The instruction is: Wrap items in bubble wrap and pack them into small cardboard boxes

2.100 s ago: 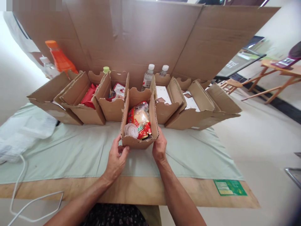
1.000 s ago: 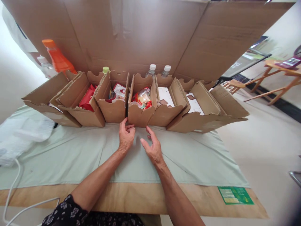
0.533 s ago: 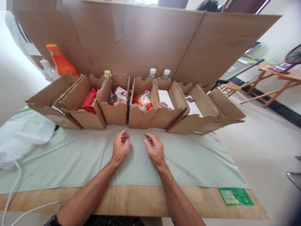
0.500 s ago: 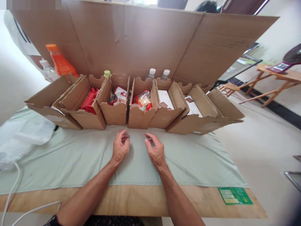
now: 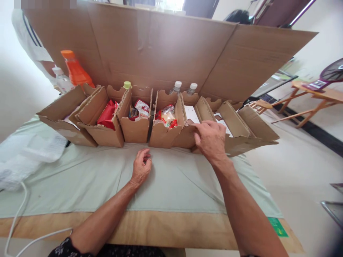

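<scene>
A row of several small open cardboard boxes stands on a pale green cloth (image 5: 80,178). My right hand (image 5: 211,139) reaches over the front wall of an empty box (image 5: 187,134) right of centre, fingers curled onto its edge. Beside it, the middle box (image 5: 163,130) holds red and clear snack packets. My left hand (image 5: 141,168) rests on the cloth in front of the middle box, fingers loosely curled, holding nothing. Two boxes further left hold a red packet (image 5: 107,114) and mixed packets (image 5: 140,109).
A tall cardboard sheet (image 5: 160,50) stands behind the boxes. An orange bottle (image 5: 76,71) and clear water bottles (image 5: 177,87) stand at the back. White plastic bags (image 5: 24,157) and a white cable (image 5: 16,221) lie at the left. A person in white stands far left.
The snack-filled box was pushed back into the row and let go. Both hands drew back onto the cloth; my right hand then moved right and forward onto the empty box.
</scene>
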### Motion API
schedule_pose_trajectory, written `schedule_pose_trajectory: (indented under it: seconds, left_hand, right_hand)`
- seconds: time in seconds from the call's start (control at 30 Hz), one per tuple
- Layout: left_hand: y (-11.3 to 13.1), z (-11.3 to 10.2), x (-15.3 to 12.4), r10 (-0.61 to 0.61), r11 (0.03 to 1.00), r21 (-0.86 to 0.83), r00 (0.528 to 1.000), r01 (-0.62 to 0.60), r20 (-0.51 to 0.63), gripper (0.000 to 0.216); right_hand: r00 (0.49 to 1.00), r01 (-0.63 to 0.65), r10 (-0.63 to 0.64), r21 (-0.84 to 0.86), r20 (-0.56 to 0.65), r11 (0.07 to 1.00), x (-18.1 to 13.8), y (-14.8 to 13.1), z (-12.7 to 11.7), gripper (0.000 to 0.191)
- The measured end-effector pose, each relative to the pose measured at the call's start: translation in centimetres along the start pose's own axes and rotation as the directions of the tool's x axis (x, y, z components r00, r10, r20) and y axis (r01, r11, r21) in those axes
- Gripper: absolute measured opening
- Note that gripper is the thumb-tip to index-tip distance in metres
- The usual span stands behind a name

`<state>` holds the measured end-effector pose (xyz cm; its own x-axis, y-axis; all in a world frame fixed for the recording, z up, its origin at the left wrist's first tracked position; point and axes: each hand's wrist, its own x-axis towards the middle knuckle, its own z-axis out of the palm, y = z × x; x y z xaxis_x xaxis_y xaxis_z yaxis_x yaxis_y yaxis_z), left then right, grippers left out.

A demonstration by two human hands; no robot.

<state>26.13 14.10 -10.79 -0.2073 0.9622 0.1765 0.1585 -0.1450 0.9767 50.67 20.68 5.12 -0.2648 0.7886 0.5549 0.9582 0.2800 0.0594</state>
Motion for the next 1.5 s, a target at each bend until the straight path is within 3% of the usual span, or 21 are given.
schedule_pose_trajectory:
  seconds: [0.17, 0.3, 0.43, 0.5, 0.6, 0.7, 0.83, 0.97, 1.13, 1.33, 1.43, 1.5]
  left_hand:
    - [-0.1, 0.2, 0.1, -0.014, 1.0, -0.001, 1.0, 0.014, -0.014, 0.04]
    - [-0.3, 0.4, 0.1, -0.047, 0.999, -0.011, 0.998, 0.046, -0.04, 0.047]
    - [-0.3, 0.4, 0.1, -0.079, 0.997, -0.028, 0.996, 0.077, -0.051, 0.05]
    - [-0.2, 0.4, 0.2, -0.087, 0.996, -0.037, 0.995, 0.085, -0.055, 0.05]
    - [0.0, 0.5, 0.1, -0.093, 0.994, -0.055, 0.994, 0.09, -0.062, 0.048]
    - [-0.1, 0.8, 0.1, -0.105, 0.992, -0.081, 0.992, 0.099, -0.075, 0.046]
    - [-0.2, 0.9, 0.8, -0.143, 0.984, -0.134, 0.976, 0.122, -0.164, 0.057]
    - [1.0, -1.2, 1.5, -0.147, 0.983, -0.158, 0.93, 0.098, -0.336, 0.07]
    - [3.5, -6.6, -1.8, -0.061, 0.989, -0.146, 0.877, -0.01, -0.476, 0.067]
    - [4.3, -12.3, -7.8, -0.062, 0.986, -0.166, 0.896, -0.014, -0.439, 0.053]
    - [4.3, -13.1, -8.8, -0.051, 0.99, -0.142, 0.913, -0.008, -0.405, 0.053]
    - [4.3, -12.9, -9.1, -0.052, 0.989, -0.146, 0.928, -0.003, -0.37, 0.053]
  right_hand:
    - [0.995, 0.101, -0.101, -0.087, 0.009, 0.991, 0.0, 0.9, -0.2, 0.018]
    - [0.987, 0.157, -0.157, 0.017, -0.018, 0.987, -0.7, 0.5, -2.4, 0.018]
    - [0.972, 0.173, -0.132, 0.213, -0.194, 0.962, 0.1, -3.3, -5.2, 0.02]
    - [0.959, 0.249, -0.197, 0.275, -0.203, 0.928, 1.2, -6.3, -5.5, 0.017]
    - [0.936, 0.351, -0.332, 0.303, -0.113, 0.886, 3.5, -10.4, -4.1, 0.023]
    - [0.927, 0.363, -0.375, 0.257, -0.002, 0.896, 6.1, -13.1, -1.7, 0.036]
    - [0.907, 0.373, -0.399, 0.178, 0.137, 0.91, 8.3, -14.9, 0.5, 0.027]
    - [0.902, 0.363, -0.382, 0.129, 0.199, 0.923, 8.2, -15.8, 0.7, 0.026]
    - [0.893, 0.413, -0.437, 0.188, 0.109, 0.891, 3.3, -16.2, -2.2, 0.026]
    - [0.892, 0.417, -0.452, 0.392, -0.004, 0.82, -6.6, -13.9, -9.0, 0.026]
    - [0.945, 0.311, -0.325, 0.439, -0.046, 0.843, -10.5, -10.5, -10.8, 0.02]
    - [0.992, 0.108, -0.069, 0.44, -0.103, 0.891, -13.3, -7.9, -11.3, 0.016]
